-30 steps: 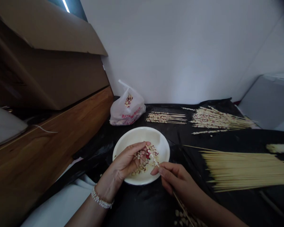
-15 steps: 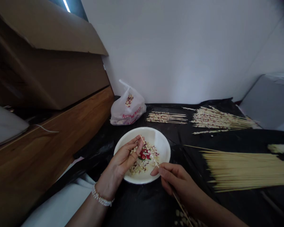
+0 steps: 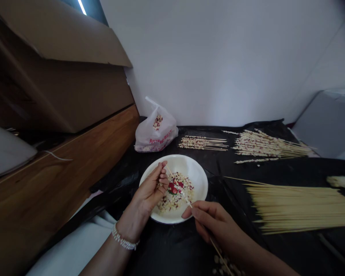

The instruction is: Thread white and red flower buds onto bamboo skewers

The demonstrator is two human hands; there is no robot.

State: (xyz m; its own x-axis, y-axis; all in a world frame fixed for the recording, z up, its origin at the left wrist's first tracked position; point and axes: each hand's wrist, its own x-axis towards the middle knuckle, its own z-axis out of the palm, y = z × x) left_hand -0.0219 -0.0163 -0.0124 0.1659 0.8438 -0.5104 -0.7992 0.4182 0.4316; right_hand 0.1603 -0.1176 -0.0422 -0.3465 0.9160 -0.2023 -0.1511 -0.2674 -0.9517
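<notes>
A bamboo skewer (image 3: pixel 218 251) is pinched between the thumb and fingers of my right hand (image 3: pixel 212 218), at the near right of the white bowl (image 3: pixel 199 172). It slants up over the bowl, with pale pieces threaded above my fingertips and its bare tip beside my left fingers. My left hand (image 3: pixel 152 188) is over the bowl's left side, palm up with fingers curled in; a few pale kernels seem to show in the palm, partly hidden. Loose white and dark red kernels (image 3: pixel 172 203), like corn, lie in the bowl around a bright red patch (image 3: pixel 172 188).
Behind the bowl stands a white plastic bag (image 3: pixel 158 134). Filled skewers lie in a small group (image 3: pixel 195 142) and a larger pile (image 3: pixel 255 143). Bare skewers (image 3: pixel 301 209) are stacked at right. A cardboard box (image 3: pixel 83 88) stands left; loose pieces (image 3: pixel 217 260) lie below my right hand.
My left fingers have curled in and drawn slightly left, off the skewer's tip, so more of the skewer shows. My right hand keeps its grip, almost still.
</notes>
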